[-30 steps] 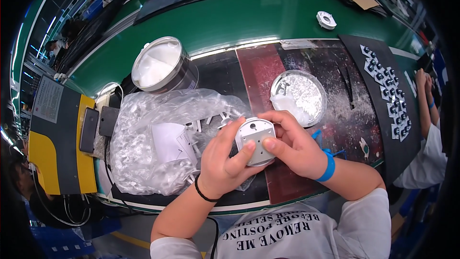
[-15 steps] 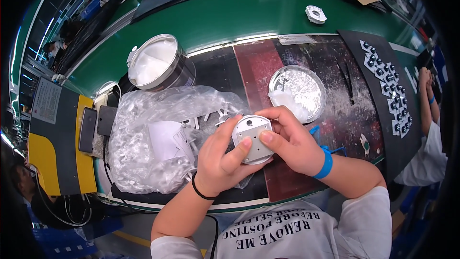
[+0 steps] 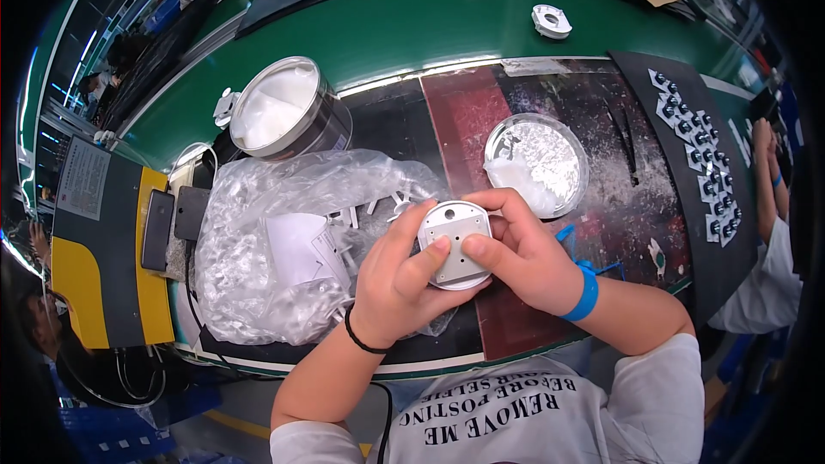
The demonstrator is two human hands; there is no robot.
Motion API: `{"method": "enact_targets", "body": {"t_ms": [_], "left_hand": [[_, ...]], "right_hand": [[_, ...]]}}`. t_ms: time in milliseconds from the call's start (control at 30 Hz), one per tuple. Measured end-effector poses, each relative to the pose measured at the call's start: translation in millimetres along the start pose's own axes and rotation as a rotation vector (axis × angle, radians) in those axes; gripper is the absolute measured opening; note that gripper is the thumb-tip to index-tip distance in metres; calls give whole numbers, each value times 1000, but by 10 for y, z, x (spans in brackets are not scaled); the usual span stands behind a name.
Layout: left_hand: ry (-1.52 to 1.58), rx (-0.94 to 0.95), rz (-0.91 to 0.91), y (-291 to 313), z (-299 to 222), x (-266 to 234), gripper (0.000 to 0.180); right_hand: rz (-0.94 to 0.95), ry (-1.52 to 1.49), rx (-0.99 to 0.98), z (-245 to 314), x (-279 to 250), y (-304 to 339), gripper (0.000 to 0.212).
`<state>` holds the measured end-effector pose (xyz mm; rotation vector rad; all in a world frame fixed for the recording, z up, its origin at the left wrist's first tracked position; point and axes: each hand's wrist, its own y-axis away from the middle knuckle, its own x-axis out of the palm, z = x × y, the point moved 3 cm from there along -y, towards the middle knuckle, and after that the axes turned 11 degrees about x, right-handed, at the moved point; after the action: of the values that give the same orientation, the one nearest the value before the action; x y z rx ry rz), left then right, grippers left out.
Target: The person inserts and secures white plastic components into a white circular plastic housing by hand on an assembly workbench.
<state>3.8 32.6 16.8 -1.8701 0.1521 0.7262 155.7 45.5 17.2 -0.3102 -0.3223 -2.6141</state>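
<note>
Between both hands I hold a round white metal housing [image 3: 449, 281] with a square grey plate [image 3: 456, 251] on its upper face. My left hand [image 3: 391, 273] is closed on its left side, thumb resting on the plate. My right hand [image 3: 521, 255] grips the right side, its thumb also pressing on the plate. The fingers beneath are partly hidden. Left of my hands lies a clear plastic bag [image 3: 241, 249] with small metal parts and a white paper [image 3: 299, 245]. Beyond my right hand is a round clear dish [image 3: 550, 150] containing whitish material.
A metal can [image 3: 331, 125] with a white filling stands behind the bag. Tweezers [image 3: 625, 142] lie right of the dish. A black mat [image 3: 718, 275] carries several small white-and-black parts. A yellow-grey machine [image 3: 112, 249] stands left. Another white housing [image 3: 551, 22] sits on the green belt [image 3: 447, 17]; a co-worker's arms [image 3: 767, 159] show right.
The white housing on the green belt has shifted left, and so has a white part beside the can. My hands keep their hold on the housing, almost unmoved.
</note>
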Motion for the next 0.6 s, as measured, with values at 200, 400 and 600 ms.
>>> {"method": "enact_targets", "body": {"t_ms": [200, 400, 600], "left_hand": [[37, -11, 3, -20, -15, 5, 85], [3, 22, 41, -12, -14, -19, 84], [35, 5, -29, -34, 24, -95, 87]], "right_hand": [[37, -59, 16, 6, -25, -11, 41], [21, 30, -33, 35, -38, 2, 38], [205, 345, -13, 337, -270, -188, 41]]}}
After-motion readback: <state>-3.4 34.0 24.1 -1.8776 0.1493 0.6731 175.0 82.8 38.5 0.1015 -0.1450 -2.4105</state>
